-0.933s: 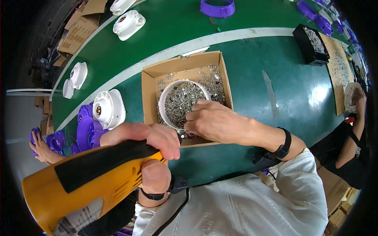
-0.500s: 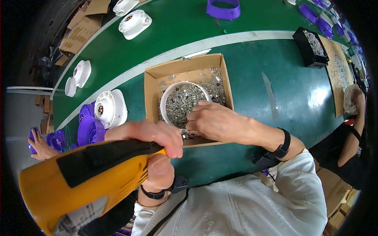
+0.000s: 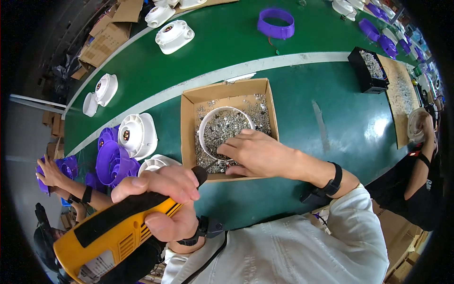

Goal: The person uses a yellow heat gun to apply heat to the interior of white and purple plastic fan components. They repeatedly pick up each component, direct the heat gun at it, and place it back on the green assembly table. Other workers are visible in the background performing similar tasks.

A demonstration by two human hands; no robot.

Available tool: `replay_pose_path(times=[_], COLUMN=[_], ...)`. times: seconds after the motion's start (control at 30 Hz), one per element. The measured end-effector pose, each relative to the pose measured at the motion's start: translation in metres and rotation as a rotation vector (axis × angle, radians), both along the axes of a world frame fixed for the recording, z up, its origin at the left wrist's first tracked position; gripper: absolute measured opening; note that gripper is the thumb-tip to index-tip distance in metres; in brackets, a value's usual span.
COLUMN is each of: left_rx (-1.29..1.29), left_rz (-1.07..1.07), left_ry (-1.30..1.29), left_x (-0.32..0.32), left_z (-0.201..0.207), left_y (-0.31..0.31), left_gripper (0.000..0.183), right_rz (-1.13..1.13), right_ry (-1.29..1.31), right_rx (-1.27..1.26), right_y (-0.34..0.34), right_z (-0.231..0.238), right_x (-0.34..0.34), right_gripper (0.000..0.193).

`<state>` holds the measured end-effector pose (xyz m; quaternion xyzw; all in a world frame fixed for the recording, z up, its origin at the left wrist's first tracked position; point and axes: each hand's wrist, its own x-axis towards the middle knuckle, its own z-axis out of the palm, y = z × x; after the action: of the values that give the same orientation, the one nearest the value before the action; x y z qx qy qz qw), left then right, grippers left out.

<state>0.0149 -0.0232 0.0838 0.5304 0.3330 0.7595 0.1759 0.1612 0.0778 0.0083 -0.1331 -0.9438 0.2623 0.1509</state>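
Observation:
My left hand (image 3: pixel 165 203) is wrapped round a yellow and black electric screwdriver (image 3: pixel 123 232). Its thin bit reaches over the near edge of an open cardboard box (image 3: pixel 188 137), toward the fingers of my right hand (image 3: pixel 253 151). Inside the box, small metal screws (image 3: pixel 224 130) lie loose in a thick layer, and a white plastic ring (image 3: pixel 202 130) rests among them. My right hand is over the ring's near right side, its fingers bent together close to the bit tip. Whatever those fingertips pinch is too small or hidden to make out.
White round housings (image 3: pixel 138 135) and purple housings (image 3: pixel 113 163) stand left of the box. Across the green bench is a purple ring (image 3: pixel 275 31). A black bin of small parts (image 3: pixel 369 71) stands at right. Co-workers' hands show at far left (image 3: pixel 51 173) and far right (image 3: pixel 425 125).
My left hand has drawn the screwdriver back and turned it, so its black nose and bit now show by the box. My right hand's fingers have shifted slightly toward the bit.

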Motion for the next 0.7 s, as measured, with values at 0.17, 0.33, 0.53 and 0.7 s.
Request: replay_pose_path(times=[0.17, 0.33, 0.53, 0.7], left_rx=[0.063, 0.086, 0.074, 0.125], left_rz=[0.054, 0.092, 0.131, 0.152], left_ry=[-0.059, -0.080, -0.127, -0.059], left_x=[-0.005, -0.014, -0.018, -0.016], left_z=[-0.009, -0.018, -0.025, -0.037], left_y=[-0.006, -0.016, -0.023, -0.015], left_gripper=[0.045, 0.044, 0.044, 0.042], right_rz=[0.024, -0.010, 0.079, 0.021], right_ry=[0.004, -0.024, -0.039, 0.009], right_rx=[0.044, -0.153, -0.142, 0.012], right_y=[-0.003, 0.000, 0.002, -0.004], right_z=[0.003, 0.016, 0.008, 0.003], right_x=[-0.004, -0.003, -0.006, -0.007], right_gripper=[0.022, 0.024, 0.031, 0.022])
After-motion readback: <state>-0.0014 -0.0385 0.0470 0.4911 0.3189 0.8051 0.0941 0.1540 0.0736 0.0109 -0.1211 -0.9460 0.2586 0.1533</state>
